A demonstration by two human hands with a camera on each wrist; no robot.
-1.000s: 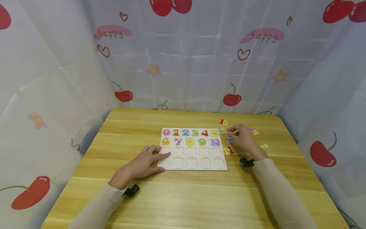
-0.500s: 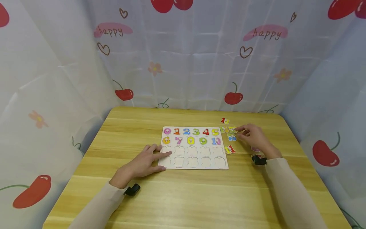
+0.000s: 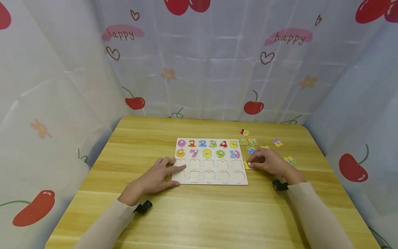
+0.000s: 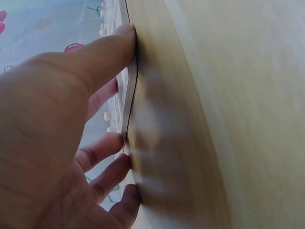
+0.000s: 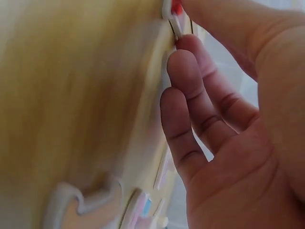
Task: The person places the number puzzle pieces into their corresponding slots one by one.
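Observation:
A white number puzzle board (image 3: 199,180) lies on the wooden table, its upper two rows filled with knobbed numbers 0 to 10 and its lower two rows of recesses bare. My left hand (image 3: 155,176) rests on the board's left side with fingers spread; in the left wrist view its thumb (image 4: 107,55) lies along the board's edge. Just off the right edge, my right hand (image 3: 270,163) pinches the number 11 puzzle piece (image 3: 246,165) between thumb and finger. Much of that piece is hidden by the fingers, with a red part (image 5: 177,7) showing in the right wrist view.
Several loose number pieces lie right of the board: a red-and-yellow one (image 3: 244,132), a green one (image 3: 253,141), a blue one (image 3: 250,149), a purple-and-yellow one (image 3: 277,142) and a green-and-yellow one (image 3: 290,160). A patterned curtain (image 3: 199,86) surrounds the table (image 3: 199,214).
My right hand has moved from the green and blue pieces, first rightward, then down and left to the number 11 piece. My left hand stays on the board.

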